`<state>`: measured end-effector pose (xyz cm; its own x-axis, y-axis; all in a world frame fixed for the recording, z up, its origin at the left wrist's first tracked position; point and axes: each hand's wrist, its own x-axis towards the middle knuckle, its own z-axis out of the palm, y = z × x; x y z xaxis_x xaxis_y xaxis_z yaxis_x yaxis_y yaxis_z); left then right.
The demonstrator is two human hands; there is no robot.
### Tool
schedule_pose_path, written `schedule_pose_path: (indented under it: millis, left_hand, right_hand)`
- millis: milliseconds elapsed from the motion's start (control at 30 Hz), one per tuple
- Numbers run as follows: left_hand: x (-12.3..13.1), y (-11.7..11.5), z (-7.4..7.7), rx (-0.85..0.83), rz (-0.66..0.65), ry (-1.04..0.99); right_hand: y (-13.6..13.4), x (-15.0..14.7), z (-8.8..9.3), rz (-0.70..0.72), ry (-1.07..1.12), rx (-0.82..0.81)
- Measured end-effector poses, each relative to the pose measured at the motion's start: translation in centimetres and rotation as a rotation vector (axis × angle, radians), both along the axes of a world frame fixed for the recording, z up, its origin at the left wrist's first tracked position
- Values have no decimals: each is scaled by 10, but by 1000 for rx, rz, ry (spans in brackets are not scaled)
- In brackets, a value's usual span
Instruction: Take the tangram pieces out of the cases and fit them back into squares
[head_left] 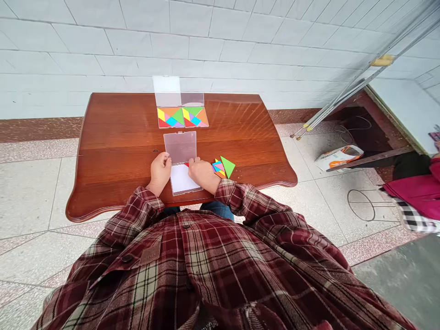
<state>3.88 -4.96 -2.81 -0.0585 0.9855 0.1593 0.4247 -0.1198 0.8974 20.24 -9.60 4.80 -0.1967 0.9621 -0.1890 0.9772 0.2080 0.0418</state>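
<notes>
A clear hinged plastic case (183, 179) lies opened before me, its lid (180, 147) folded back and its tray lined in white. My left hand (160, 173) has curled fingers pinching at the case's left edge near the hinge. Over the tray's upper right corner is my right hand (203, 174), fingers closed on a red tangram piece (186, 164) that shows only in part. To the right of that hand, a loose pile of small coloured tangram pieces (218, 167) lies beside a large green triangle (227, 167).
Two opened cases with filled tangrams (171, 118) (195, 117) stand side by side farther back on the wooden table (117, 146). A tiled wall is behind it. Crutches (330, 107) lean at right, near a white bag (338, 156) and another person's red sleeve (412, 195).
</notes>
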Motion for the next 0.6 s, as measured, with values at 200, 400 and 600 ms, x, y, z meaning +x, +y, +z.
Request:
schedule_pose_path:
  millis: [200, 400, 600]
  left_hand:
    - [1, 0, 0, -6, -2, 4]
    - [2, 0, 2, -2, -7, 10]
    - [1, 0, 0, 1, -11, 8]
  right_hand:
    - [-1, -1, 6, -14, 13, 15]
    - [0, 1, 9, -30, -5, 21]
    - [1, 4, 15, -84, -4, 18]
